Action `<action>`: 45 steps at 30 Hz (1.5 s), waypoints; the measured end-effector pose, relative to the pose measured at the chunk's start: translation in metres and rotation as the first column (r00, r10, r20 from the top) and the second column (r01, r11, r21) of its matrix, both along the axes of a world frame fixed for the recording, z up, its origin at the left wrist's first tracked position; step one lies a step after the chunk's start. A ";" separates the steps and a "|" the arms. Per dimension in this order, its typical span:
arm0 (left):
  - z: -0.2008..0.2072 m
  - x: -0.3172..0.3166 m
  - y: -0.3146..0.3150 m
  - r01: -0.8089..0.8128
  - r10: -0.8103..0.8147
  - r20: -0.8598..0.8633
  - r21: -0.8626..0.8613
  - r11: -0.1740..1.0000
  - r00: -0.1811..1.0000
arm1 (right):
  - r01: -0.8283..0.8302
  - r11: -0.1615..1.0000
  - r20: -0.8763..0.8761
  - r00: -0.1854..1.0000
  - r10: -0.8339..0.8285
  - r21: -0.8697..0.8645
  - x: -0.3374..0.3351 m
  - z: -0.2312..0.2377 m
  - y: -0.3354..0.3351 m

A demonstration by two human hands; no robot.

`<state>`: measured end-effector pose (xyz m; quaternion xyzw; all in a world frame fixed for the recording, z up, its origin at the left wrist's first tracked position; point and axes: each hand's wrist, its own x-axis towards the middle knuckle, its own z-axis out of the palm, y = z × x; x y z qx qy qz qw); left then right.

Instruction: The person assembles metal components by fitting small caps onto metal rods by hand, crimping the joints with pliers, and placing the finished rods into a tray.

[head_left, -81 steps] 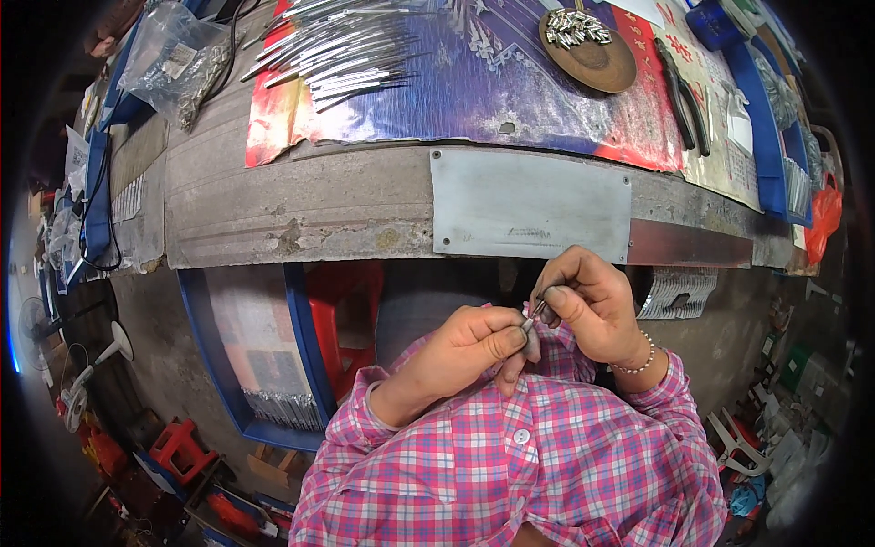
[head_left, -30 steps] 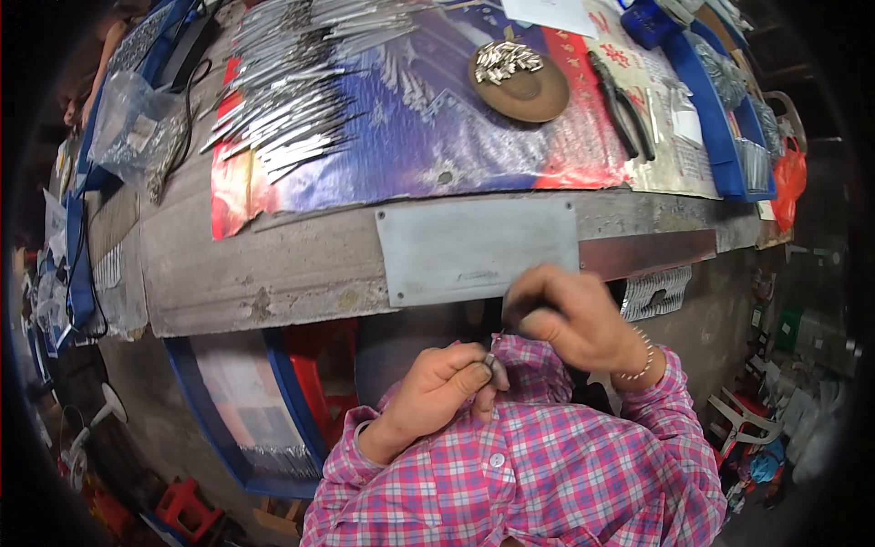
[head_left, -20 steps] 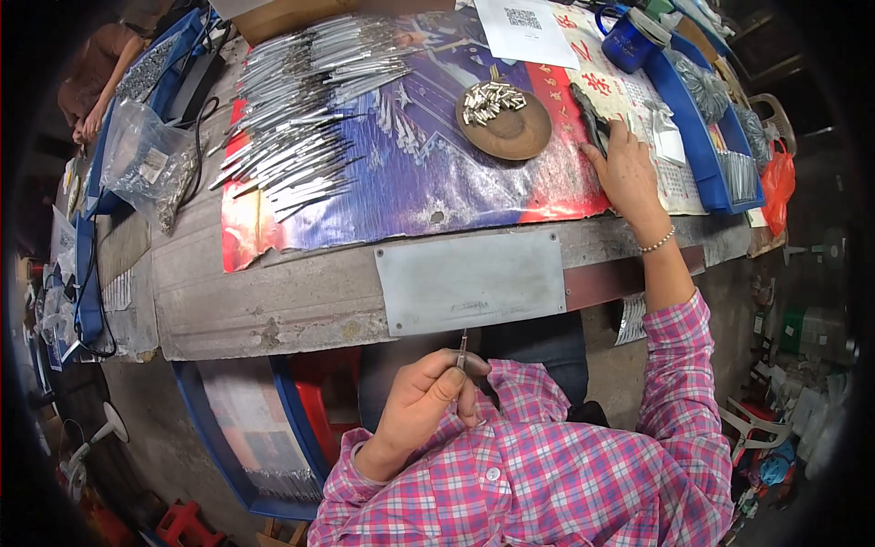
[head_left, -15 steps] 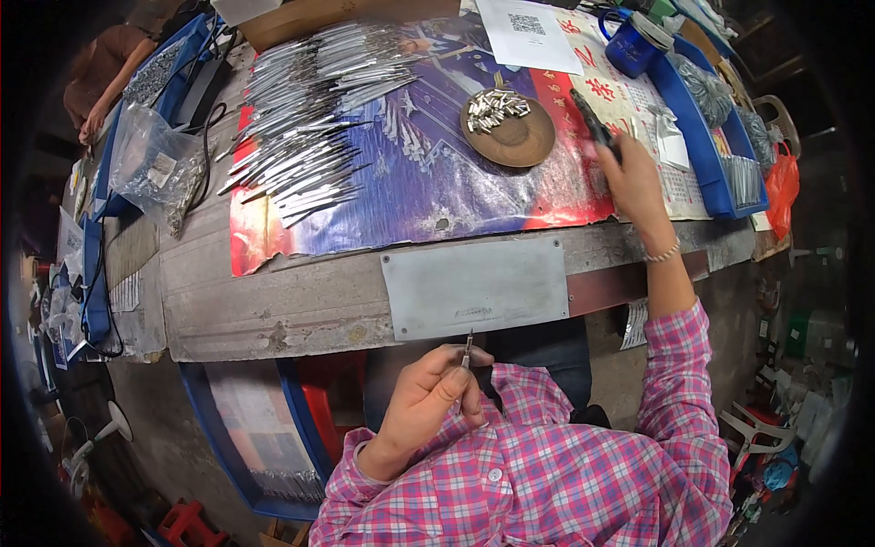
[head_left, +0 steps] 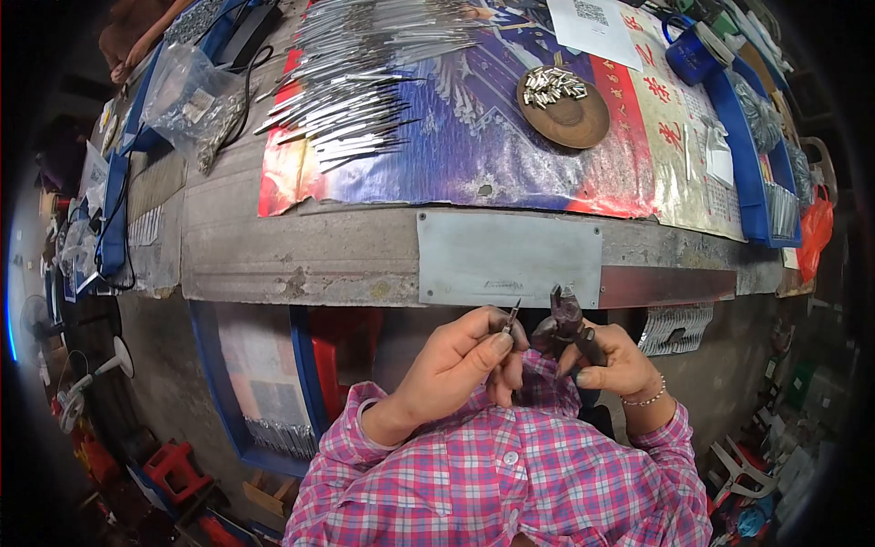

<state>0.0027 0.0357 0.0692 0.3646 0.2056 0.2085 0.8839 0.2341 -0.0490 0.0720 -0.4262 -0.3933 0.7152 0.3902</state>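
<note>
In front of my chest, my left hand (head_left: 467,357) pinches a slim pointed metal rod (head_left: 514,314) between thumb and forefinger, its tip up. Beside it, my right hand (head_left: 622,362) grips dark-handled pliers (head_left: 568,314), jaws pointing away from me. The jaws are close to the rod but apart from it. Just beyond both hands, a grey metal plate (head_left: 510,251) is fixed at the bench edge with screws. Farther off, a round brown dish (head_left: 576,132) holds several short shiny metal tubes (head_left: 552,87). A large pile of thin metal rods (head_left: 351,114) lies at the far left.
A printed poster (head_left: 456,178) covers much of the bench (head_left: 237,246). Blue trays (head_left: 756,182) with bagged parts and a blue mug (head_left: 697,55) stand at right. On the left lies a clear plastic bag (head_left: 191,100). Below the bench are a blue-sided tray (head_left: 305,383) and red stool (head_left: 175,469).
My right hand has come back from the poster's right side with the pliers, now beside my left hand. The left hand still holds the rod. The whole view has shifted.
</note>
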 end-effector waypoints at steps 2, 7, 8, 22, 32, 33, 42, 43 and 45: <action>0.005 0.000 -0.002 0.007 -0.006 -0.010 0.022 1.000 1.000 | -0.020 0.999 0.021 1.000 0.019 0.044 -0.006 -0.002 -0.001; 0.009 -0.004 -0.009 0.039 -0.024 -0.116 0.136 0.990 0.993 | -0.107 0.979 0.115 0.990 0.088 0.172 -0.016 -0.006 -0.002; 0.010 -0.004 -0.010 0.038 -0.022 -0.114 0.135 0.990 0.993 | -0.145 0.965 0.164 0.980 0.111 0.217 -0.017 -0.008 -0.004; 0.012 -0.006 -0.010 0.138 -0.111 -0.211 0.118 0.983 0.971 | -0.160 0.945 0.314 0.947 0.066 0.284 -0.021 -0.007 -0.010; -0.003 -0.007 -0.007 0.290 -0.308 -0.123 -0.144 0.946 0.944 | -0.192 0.898 0.530 0.846 -0.053 0.397 -0.018 -0.009 -0.020; 0.000 -0.006 -0.008 0.276 -0.290 -0.188 -0.096 0.956 0.938 | -0.188 0.901 0.567 0.820 -0.075 0.391 -0.019 -0.009 -0.022; -0.035 0.010 -0.042 0.182 0.437 -0.409 0.862 0.474 0.801 | -0.159 0.944 0.719 0.687 -0.104 0.289 -0.034 -0.011 -0.033; -0.039 0.013 -0.043 0.214 0.580 -0.347 0.934 0.288 0.737 | -0.159 0.944 0.719 0.687 -0.105 0.289 -0.035 -0.015 -0.033; -0.047 0.013 -0.039 0.213 0.556 -0.342 0.935 0.284 0.758 | -0.087 0.940 0.696 0.696 -0.179 0.329 -0.037 -0.022 -0.034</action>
